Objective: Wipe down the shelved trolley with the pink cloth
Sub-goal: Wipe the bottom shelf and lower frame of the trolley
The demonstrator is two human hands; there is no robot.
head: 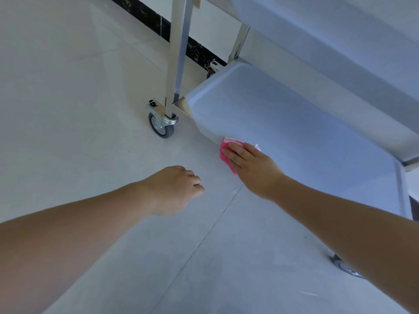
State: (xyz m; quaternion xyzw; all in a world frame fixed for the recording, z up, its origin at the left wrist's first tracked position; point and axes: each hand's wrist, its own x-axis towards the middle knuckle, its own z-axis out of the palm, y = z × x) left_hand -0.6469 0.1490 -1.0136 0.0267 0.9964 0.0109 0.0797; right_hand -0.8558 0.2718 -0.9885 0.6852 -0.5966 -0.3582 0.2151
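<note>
My right hand (246,163) flat, fingers straight, pressing pink cloth (225,153) on front edge of trolley's bottom shelf (283,132), near its left corner. Left hand (176,189) loosely curled, empty, over floor. Keep palm pressure even; sweep along rim, then inward toward back.

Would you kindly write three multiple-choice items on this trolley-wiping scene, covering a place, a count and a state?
1. Where is the pink cloth?
A. On the floor
B. At the front edge of the bottom shelf
C. Round a trolley leg

2. How many caster wheels are visible?
A. Three
B. One
C. Five

3. What is the left hand doing?
A. Gripping a leg
B. Holding a bottle
C. Hanging loosely curled, holding nothing

Answers: 1 B, the right hand presses it there; 2 A, front, rear, near right; 3 C, it hovers over the floor.
</note>
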